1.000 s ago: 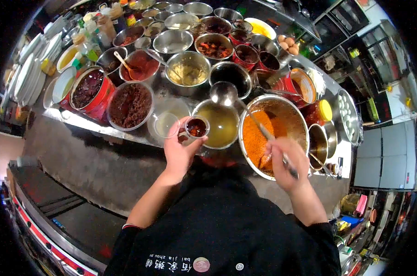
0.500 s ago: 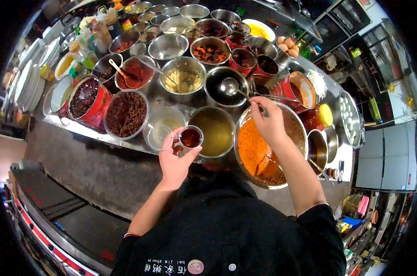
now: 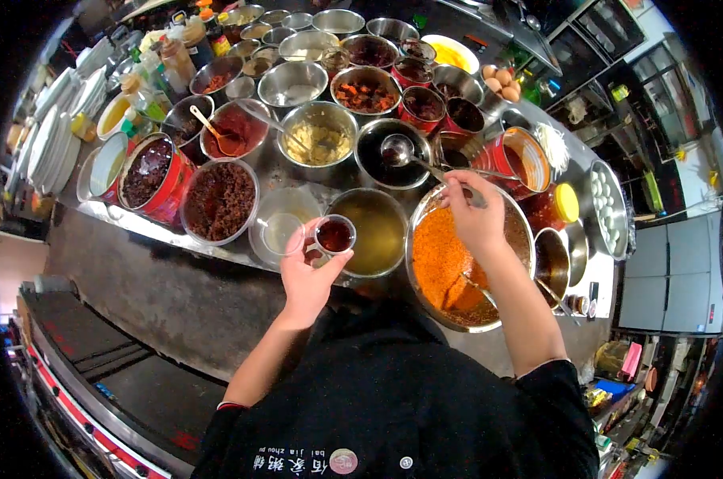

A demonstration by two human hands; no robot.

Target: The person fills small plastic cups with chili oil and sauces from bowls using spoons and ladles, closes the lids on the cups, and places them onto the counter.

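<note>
My left hand (image 3: 307,281) grips a small clear cup (image 3: 335,235) with dark red contents, beside the near rim of a bowl of yellowish liquid (image 3: 369,231). A second clear cup (image 3: 282,232) is just left of it, near my fingertips. My right hand (image 3: 475,209) is closed round the handle of a metal ladle (image 3: 397,150), whose head is in a bowl of dark liquid (image 3: 377,169). Below my right hand stands a large bowl of orange sauce (image 3: 440,259), with a spoon in it.
Left are a tub of dark crumbly food (image 3: 219,199), a red can (image 3: 170,195) and stacked plates (image 3: 52,156). Behind are a bowl of yellow paste (image 3: 317,134) and several steel bowls. Right are a yellow-lidded jar (image 3: 566,203) and a tray of white balls (image 3: 606,209).
My right hand has moved up and inward from the orange sauce side, and the ladle head now lies in the dark liquid. My left hand and its cup have shifted slightly.
</note>
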